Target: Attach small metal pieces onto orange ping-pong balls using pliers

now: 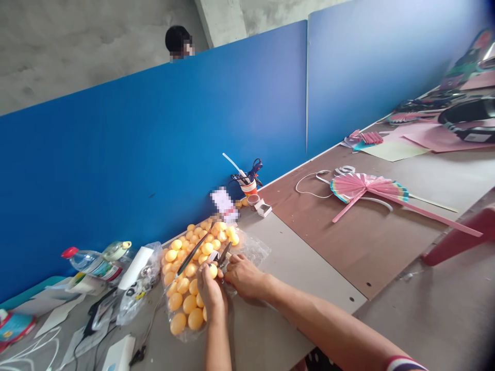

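My left hand has its fingers closed around an orange ping-pong ball, in front of a clear plastic bag of similar balls. Close beside it, my right hand is closed on a dark-bladed tool that looks like scissors. The blades point up and away, near the held ball; their handles are hidden by my fingers. Several orange ping-pong balls fill the bag, which lies on the grey table. A dark strip or cable lies slantwise across them.
A blue partition runs behind the table, with a person's head above it. Left lie a red-capped bottle, cables and plastic wrapping. A cup of tools stands behind; a pink paper fan lies right.
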The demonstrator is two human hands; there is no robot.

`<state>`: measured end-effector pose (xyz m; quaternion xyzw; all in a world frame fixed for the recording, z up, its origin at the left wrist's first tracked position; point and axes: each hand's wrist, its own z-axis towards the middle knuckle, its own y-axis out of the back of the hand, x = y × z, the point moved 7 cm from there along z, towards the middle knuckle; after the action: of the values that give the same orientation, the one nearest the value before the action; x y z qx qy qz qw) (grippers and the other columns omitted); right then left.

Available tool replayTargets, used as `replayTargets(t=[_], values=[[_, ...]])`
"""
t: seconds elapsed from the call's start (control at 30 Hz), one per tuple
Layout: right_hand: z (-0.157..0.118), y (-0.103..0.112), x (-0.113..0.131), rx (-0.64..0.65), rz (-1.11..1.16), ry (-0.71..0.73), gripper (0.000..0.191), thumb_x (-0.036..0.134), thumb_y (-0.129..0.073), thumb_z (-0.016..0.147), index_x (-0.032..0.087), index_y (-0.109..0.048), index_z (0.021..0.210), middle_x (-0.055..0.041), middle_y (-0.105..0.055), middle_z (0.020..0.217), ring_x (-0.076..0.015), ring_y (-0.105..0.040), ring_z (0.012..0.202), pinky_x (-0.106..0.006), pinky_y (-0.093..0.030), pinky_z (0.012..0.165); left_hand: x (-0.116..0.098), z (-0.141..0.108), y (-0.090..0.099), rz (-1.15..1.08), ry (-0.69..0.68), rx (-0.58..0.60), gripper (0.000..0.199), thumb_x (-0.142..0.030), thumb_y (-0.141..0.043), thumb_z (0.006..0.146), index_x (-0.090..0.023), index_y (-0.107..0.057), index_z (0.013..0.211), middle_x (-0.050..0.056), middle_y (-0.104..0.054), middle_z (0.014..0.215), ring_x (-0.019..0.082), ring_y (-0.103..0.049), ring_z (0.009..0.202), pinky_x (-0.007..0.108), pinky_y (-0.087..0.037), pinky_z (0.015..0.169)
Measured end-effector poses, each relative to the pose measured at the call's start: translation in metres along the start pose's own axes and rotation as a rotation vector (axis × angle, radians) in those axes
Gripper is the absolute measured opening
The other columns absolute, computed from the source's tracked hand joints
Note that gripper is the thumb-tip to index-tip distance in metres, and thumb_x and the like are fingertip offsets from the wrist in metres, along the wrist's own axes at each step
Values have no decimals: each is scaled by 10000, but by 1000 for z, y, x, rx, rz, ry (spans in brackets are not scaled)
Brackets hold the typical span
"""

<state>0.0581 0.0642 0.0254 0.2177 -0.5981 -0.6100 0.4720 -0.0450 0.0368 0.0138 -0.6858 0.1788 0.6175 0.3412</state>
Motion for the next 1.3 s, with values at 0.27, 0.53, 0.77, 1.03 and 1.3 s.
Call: replayTargets(t=[0.27,0.53,0.77,1.03,1.3], values=[[1,-2,0,-24,59,-11,70,145,-637,782,184,-695,773,-97,-705,827,-264,-545,966,-370,-400,866,9,3,2,7,31,38,348,-516,-635,744,-191,-591,859,-57,-515,584,120,-477,516,274,-421,552],[1,4,-4,-92,183,-60,102,172,-576,872,173,-666,825,-79,-692,874,-212,-555,857,-350,-397,853,10,8,7,-8,-14,-18,305,-459,-651,750,-177,-630,865,15,-635,820,148,-555,691,284,-440,630],[1,11,-24,-328,439,-174,105,83,-544,801,159,-610,772,-86,-662,855,-193,-587,816,-307,-435,772,12,9,6,-14,14,9,323,-490,-673,744,-187,-624,847,18,-619,827,168,-560,741,301,-447,663],[1,11,-31,-285,1065,-369,173,17,-503,711,185,-542,705,55,-565,581,-102,-520,573,-209,-400,607,19,11,1,-68,40,71,358,-479,-674,746,-206,-644,976,49,-644,963,203,-604,867,305,-474,701],[6,5,-30,-248,1329,-303,132,88,-529,767,171,-539,665,50,-530,548,-82,-456,493,-198,-337,497,22,7,-8,-104,80,190,445,-467,-655,751,-195,-646,1103,83,-666,1023,192,-619,813,288,-487,637]])
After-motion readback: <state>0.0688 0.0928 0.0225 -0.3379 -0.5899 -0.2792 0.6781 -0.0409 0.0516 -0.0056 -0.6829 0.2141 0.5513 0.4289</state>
